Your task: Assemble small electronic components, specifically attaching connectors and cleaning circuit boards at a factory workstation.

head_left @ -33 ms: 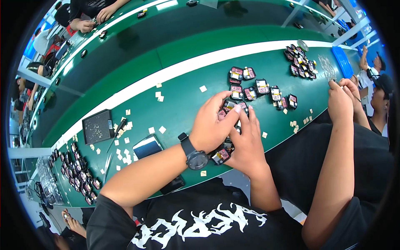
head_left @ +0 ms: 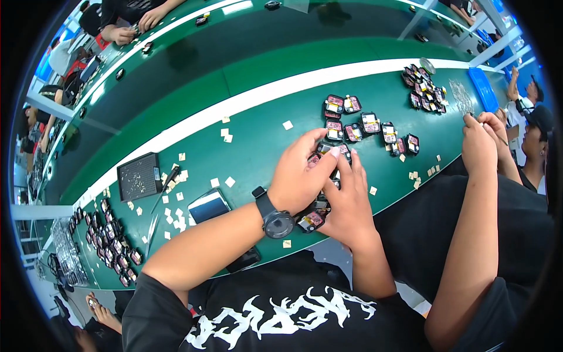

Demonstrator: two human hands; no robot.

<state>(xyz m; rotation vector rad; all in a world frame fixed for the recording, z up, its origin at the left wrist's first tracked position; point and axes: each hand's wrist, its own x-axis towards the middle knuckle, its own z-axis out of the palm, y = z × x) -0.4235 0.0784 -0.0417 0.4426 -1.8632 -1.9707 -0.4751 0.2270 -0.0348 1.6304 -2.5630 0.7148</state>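
My left hand (head_left: 300, 171), with a black watch on its wrist, curls round several small black-cased devices (head_left: 325, 150) with pink circuit boards inside. My right hand (head_left: 352, 202) cups the same group from the right, its fingers beside my left thumb. Palms and fingers hide part of the group. Another device (head_left: 311, 220) lies partly visible below, against the heel of my right hand. Just beyond my fingertips rest more such devices (head_left: 353, 132) on the green table (head_left: 264, 123).
Left are a black tray (head_left: 138, 179) of small parts, tweezers (head_left: 152, 227), a dark-screened phone (head_left: 209, 207), scattered paper squares (head_left: 179, 222) and a device pile (head_left: 111, 243). Another pile (head_left: 423, 88) sits far right, near a blue tray (head_left: 482, 88). A co-worker's hands (head_left: 484, 138) work at right.
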